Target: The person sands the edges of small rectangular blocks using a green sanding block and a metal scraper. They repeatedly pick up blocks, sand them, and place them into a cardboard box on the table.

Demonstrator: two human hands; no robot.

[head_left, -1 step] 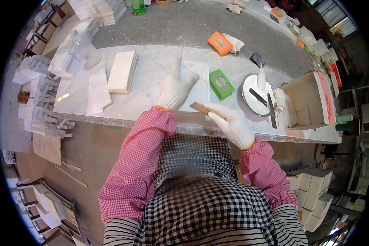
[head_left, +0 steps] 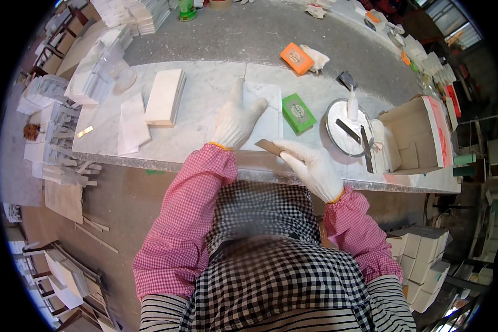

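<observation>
My left hand [head_left: 237, 122], in a white knit glove, lies on a white stone tile [head_left: 270, 102] near the front of the marble bench. Its thumb is spread away from the stretched fingers. In its white glove, my right hand [head_left: 314, 169] pinches a thin, flat brownish scraper blade [head_left: 268, 146], held at the tile's near edge. Whether the blade touches the tile I cannot tell. A green box-shaped block [head_left: 299, 113] rests just right of the tile. Farther right, a round metal bowl [head_left: 332, 130] holds white paste, a white bottle and a dark flat strip.
Stacked white tiles [head_left: 165, 97] and loose thin tiles [head_left: 131, 122] lie left on the marble bench [head_left: 205, 83]. An orange block [head_left: 297, 58] sits beyond the tile beside a crumpled cloth. An open cardboard box [head_left: 409, 135] stands at the right end. Tile stacks [head_left: 88, 83] line the left.
</observation>
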